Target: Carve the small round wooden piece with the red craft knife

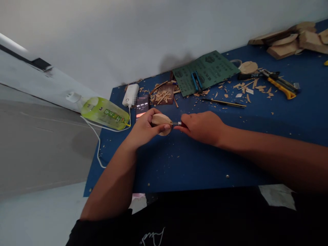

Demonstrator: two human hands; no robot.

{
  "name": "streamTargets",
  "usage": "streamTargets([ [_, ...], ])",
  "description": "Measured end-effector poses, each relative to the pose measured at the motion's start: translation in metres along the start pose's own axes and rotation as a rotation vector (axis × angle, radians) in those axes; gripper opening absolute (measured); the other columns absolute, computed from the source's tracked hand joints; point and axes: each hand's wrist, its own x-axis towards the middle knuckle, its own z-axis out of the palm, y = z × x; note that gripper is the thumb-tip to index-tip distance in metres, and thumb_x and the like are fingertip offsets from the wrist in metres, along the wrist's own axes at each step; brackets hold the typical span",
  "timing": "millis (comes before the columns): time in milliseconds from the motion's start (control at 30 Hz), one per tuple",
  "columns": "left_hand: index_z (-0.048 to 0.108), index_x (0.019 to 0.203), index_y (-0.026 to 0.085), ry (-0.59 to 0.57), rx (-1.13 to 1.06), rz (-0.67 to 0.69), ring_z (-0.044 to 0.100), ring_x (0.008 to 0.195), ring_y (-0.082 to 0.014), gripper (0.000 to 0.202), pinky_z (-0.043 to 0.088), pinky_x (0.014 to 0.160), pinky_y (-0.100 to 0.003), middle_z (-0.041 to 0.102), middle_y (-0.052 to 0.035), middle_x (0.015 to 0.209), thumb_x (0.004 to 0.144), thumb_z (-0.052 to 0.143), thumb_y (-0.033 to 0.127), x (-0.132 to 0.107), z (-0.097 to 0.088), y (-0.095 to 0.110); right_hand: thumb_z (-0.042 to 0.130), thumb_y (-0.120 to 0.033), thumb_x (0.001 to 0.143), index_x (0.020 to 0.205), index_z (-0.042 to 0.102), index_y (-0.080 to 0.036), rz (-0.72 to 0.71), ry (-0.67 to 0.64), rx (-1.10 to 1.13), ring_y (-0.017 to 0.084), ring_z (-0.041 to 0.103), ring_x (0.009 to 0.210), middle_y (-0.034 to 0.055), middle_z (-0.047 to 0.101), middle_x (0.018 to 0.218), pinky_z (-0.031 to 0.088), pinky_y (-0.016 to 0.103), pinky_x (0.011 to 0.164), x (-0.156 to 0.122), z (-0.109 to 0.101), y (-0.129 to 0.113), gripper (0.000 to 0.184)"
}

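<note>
Smoothly rounded pale wooden blank

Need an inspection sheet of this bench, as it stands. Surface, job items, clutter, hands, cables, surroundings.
Surface: blue mat, flecked with small debris.
Job items: carved wooden piece; red-handled knife, blade hidden.
Clutter: wood shavings, wood chips, green sandpaper sheet, yellow utility knife, wood offcuts.
Hands: left hand grips the wooden piece; right hand grips the knife against it.
Cables: white cable runs from white power bank along the mat's left side.
Surroundings: pale wall behind; phone showing a timer; lime-green plastic pouch at the mat's edge.
</note>
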Motion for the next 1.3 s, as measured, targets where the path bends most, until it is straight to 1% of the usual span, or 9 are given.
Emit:
streamTargets([
  [233, 0.067, 0.1, 0.019, -0.097, -0.273, -0.091, 0.066, 0.067, -0.0118, 0.054, 0.052, 0.059, -0.021, 0.072, -0.0005, 0.083, 0.071, 0.103, 0.046, -0.001, 0.002, 0.004, 0.025, -0.073, 0.116, 0.12, 0.074, -0.016, -0.056, 0.082, -0.007, 0.026, 0.068, 0.078, 0.0179, 0.08, 0.102, 0.013, 0.036, 0.064, -0.002, -0.002, 0.002, 0.075],
  [400, 0.067, 0.098, 0.019, -0.131, -0.39, -0.161, 0.063, 0.064, -0.011, 0.06, 0.051, 0.055, -0.021, 0.068, 0.0003, 0.081, 0.064, 0.107, 0.048, -0.005, 0.004, 0.011, 0.028, -0.071, 0.116, 0.117, 0.075, -0.018, -0.105, 0.106, 0.017, 0.024, 0.06, 0.078, 0.016, 0.078, 0.104, 0.012, 0.038, 0.065, -0.004, -0.006, 0.002, 0.071],
  [600, 0.069, 0.091, 0.02, -0.228, -0.498, -0.244, 0.062, 0.058, -0.0119, 0.056, 0.049, 0.049, -0.023, 0.069, -0.0012, 0.077, 0.066, 0.104, 0.055, -0.004, 0.004, 0.008, 0.029, -0.067, 0.117, 0.116, 0.074, -0.02, -0.124, 0.103, 0.033, 0.025, 0.056, 0.082, 0.0159, 0.075, 0.104, 0.014, 0.04, 0.066, -0.006, -0.01, 0.001, 0.065],
  [733, 0.067, 0.082, 0.022, -0.067, -0.591, -0.345, 0.061, 0.053, -0.0124, 0.056, 0.047, 0.044, -0.025, 0.068, -0.0012, 0.072, 0.072, 0.096, 0.069, 0.002, 0.017, 0.006, 0.03, -0.063, 0.117, 0.117, 0.074, -0.02, -0.125, 0.09, 0.028, 0.025, 0.054, 0.083, 0.016, 0.075, 0.106, 0.014, 0.041, 0.066, -0.006, -0.01, 0.0, 0.061],
  [833, 0.062, 0.074, 0.023, 0.089, -0.58, -0.394, 0.053, 0.043, -0.011, 0.058, 0.04, 0.038, -0.026, 0.061, 0.0006, 0.062, 0.081, 0.085, 0.076, 0.007, 0.03, 0.001, 0.028, -0.059, 0.118, 0.119, 0.074, -0.02, -0.147, 0.087, 0.006, 0.025, 0.053, 0.083, 0.016, 0.075, 0.106, 0.013, 0.041, 0.067, -0.007, -0.007, -0.001, 0.06],
  [933, 0.058, 0.069, 0.024, 0.141, -0.544, -0.402, 0.045, 0.038, -0.0103, 0.059, 0.037, 0.037, -0.026, 0.049, 0.0028, 0.051, 0.09, 0.076, 0.076, 0.01, 0.038, -0.005, 0.029, -0.057, 0.119, 0.118, 0.074, -0.02, -0.157, 0.086, 0.007, 0.025, 0.053, 0.083, 0.016, 0.074, 0.105, 0.013, 0.041, 0.067, -0.007, -0.006, -0.002, 0.058],
  [1033, 0.057, 0.068, 0.023, 0.08, -0.573, -0.433, 0.046, 0.037, -0.0098, 0.058, 0.034, 0.034, -0.024, 0.049, 0.0022, 0.051, 0.09, 0.077, 0.073, 0.01, 0.042, -0.01, 0.031, -0.055, 0.118, 0.116, 0.075, -0.02, -0.157, 0.088, 0.011, 0.026, 0.054, 0.083, 0.0163, 0.074, 0.102, 0.013, 0.041, 0.066, -0.007, -0.009, -0.004, 0.056],
  [1167, 0.061, 0.072, 0.023, -0.162, -0.589, -0.52, 0.048, 0.034, -0.0132, 0.061, 0.032, 0.028, -0.026, 0.052, 0.0007, 0.05, 0.081, 0.082, 0.079, 0.008, 0.046, -0.011, 0.027, -0.048, 0.12, 0.113, 0.076, -0.021, -0.201, 0.091, 0.015, 0.026, 0.057, 0.084, 0.0154, 0.075, 0.098, 0.015, 0.042, 0.067, -0.007, -0.015, -0.008, 0.056],
  [1300, 0.058, 0.07, 0.023, -0.212, -0.628, -0.496, 0.043, 0.033, -0.0112, 0.062, 0.029, 0.027, -0.024, 0.048, 0.0024, 0.048, 0.084, 0.081, 0.078, 0.008, 0.038, -0.001, 0.033, -0.06, 0.118, 0.113, 0.074, -0.019, -0.149, 0.133, 0.031, 0.025, 0.062, 0.083, 0.0145, 0.077, 0.101, 0.016, 0.039, 0.066, -0.005, -0.012, -0.005, 0.058],
])
